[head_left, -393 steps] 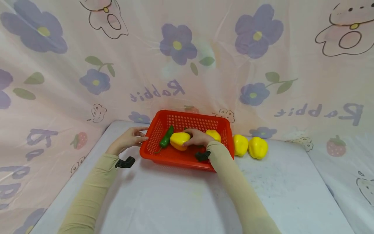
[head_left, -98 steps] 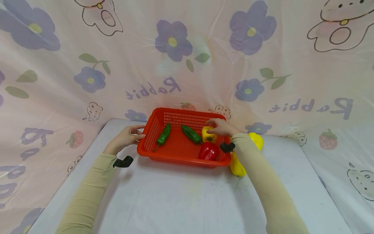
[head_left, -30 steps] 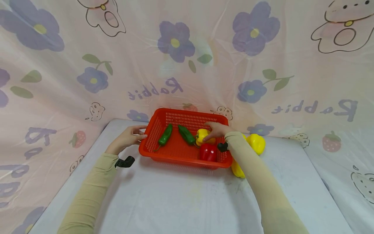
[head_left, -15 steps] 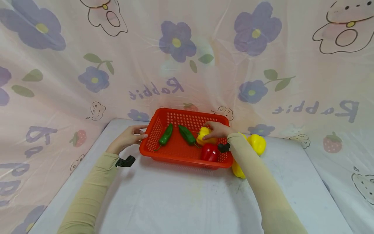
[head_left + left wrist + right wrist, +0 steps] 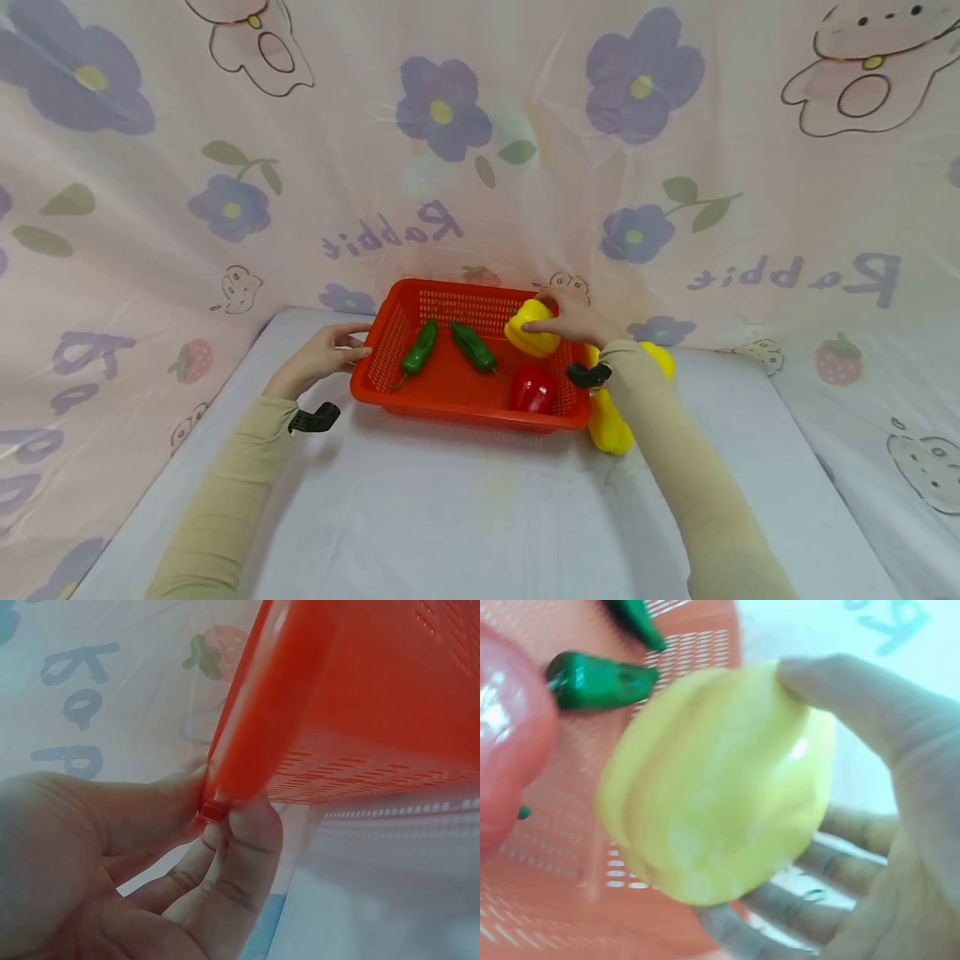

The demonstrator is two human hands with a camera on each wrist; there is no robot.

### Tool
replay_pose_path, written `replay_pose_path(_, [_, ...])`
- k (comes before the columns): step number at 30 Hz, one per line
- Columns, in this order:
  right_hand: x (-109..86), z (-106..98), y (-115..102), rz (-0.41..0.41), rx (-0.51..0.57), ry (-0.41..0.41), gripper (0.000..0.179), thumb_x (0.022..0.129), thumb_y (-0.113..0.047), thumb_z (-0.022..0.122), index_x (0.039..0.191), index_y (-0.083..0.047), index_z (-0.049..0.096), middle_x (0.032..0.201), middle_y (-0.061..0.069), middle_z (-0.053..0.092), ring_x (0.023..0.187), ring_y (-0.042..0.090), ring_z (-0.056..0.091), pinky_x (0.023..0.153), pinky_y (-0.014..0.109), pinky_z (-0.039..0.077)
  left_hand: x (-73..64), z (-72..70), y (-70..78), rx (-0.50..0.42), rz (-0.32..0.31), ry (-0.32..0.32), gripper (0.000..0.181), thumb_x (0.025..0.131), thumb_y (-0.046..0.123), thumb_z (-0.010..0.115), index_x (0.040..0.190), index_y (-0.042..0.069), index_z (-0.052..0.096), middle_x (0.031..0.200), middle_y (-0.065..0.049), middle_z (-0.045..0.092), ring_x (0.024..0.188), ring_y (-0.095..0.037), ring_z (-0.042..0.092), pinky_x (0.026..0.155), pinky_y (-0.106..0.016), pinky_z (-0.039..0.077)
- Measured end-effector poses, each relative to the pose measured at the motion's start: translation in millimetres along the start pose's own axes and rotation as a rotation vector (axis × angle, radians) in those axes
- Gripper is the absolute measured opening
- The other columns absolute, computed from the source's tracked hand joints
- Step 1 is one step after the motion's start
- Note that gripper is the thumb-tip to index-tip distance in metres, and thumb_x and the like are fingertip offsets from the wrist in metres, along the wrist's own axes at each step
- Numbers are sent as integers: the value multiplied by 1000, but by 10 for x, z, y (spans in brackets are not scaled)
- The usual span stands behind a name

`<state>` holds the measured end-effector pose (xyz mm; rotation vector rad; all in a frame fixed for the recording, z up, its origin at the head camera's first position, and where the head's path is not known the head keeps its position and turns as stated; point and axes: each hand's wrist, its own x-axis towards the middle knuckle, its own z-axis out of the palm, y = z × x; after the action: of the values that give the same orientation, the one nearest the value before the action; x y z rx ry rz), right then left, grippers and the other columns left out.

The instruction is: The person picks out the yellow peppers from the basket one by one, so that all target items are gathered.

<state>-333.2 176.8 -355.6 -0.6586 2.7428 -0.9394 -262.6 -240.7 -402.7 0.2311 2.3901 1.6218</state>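
Observation:
My left hand pinches the left rim of a red plastic basket; in the left wrist view, thumb and fingers close on either side of that rim. Over the basket's right end, my right hand grips a yellow bell pepper, thumb on one side and fingers on the other. The right wrist view has this pepper large, raised off the basket floor. Inside the basket lie a red bell pepper and two long green peppers, one at left and one near the middle.
Outside the basket's right side, yellow bell peppers sit on the white table: one near the front corner and one farther back, partly behind my right forearm. A patterned curtain rises behind the table.
Since 13 seconds ago, a yellow pepper has left the basket and more yellow shows outside at right. Within the last second, my right hand has lifted the remaining yellow bell pepper; my left hand stays put.

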Motion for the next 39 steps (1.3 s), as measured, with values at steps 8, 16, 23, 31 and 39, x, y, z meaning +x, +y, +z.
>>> replay_pose_path(8, [-293,-284,-92,49,58,123,76,86,-47,67,144,-9,35,129,19,48,113,35,48,89,48,48,-31,4,36,5,18,-5,56,94,7,60,144,-3,36,113,-28,53,88,-28,65,77,-36,56])
replay_pose_path(16, [-652,-543,-53,120,108,175,71,88,-50,64,139,-7,39,127,20,47,107,36,50,77,43,54,-12,12,22,-4,-13,-4,59,94,8,61,145,-3,33,114,-27,53,87,-24,65,78,-36,56])
replay_pose_path(23, [-979,-725,53,252,63,183,75,88,-56,59,140,-7,36,129,25,44,102,37,53,81,43,53,-7,5,-1,-4,2,-7,57,94,8,60,144,-4,34,111,-26,54,86,-25,65,76,-36,56])
replay_pose_path(31, [-1255,-813,253,348,50,185,83,87,-61,56,142,-3,32,134,31,37,106,41,51,83,45,53,-14,-7,-16,3,-6,-3,58,94,10,61,144,-4,34,110,-25,55,87,-25,65,75,-35,56])
replay_pose_path(39, [-1528,-878,418,379,25,199,83,90,-59,54,140,3,30,132,34,35,103,42,50,78,42,54,-7,2,-7,12,-16,-5,59,95,10,61,145,-3,33,111,-26,54,86,-24,65,76,-36,56])
